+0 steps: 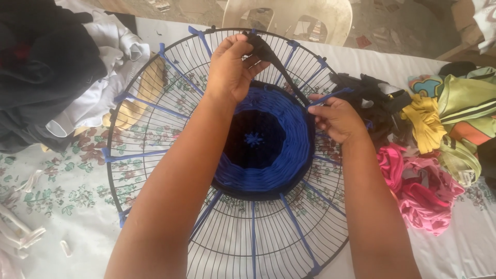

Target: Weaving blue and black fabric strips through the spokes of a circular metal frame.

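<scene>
Right there in the middle of the table lies a round black wire fan guard (170, 111), flat on a floral tablecloth (57, 191), with blue fabric strips (305, 243) tied out like spokes from the centre to the rim. Around the hub a woven disc (281, 150) has grown, dark navy at the core, bright blue further out, with a black ring at its outer edge. A black fabric strip (281, 70) runs from that edge up toward the far rim of the guard.

The left hand (232, 67) is raised over the far side of the guard, fingers pinched together on the upper end of the black strip, pulling it taut. The right hand (336, 119) rests at the right edge of the weave, fingers curled shut around a blue spoke strip where the black strip passes it.

Just right of the guard sits a heap of dark cloth (374, 98), then yellow rags (426, 121), green and orange garments (467, 106), and a crumpled pink pile (421, 188) nearer the person. To the left, black clothing (44, 67) lies heaped on white cloth (101, 88), partly under the guard's rim. White scraps (18, 232) lie at the near left corner. Beyond the table stands a pale plastic chair (305, 15).
</scene>
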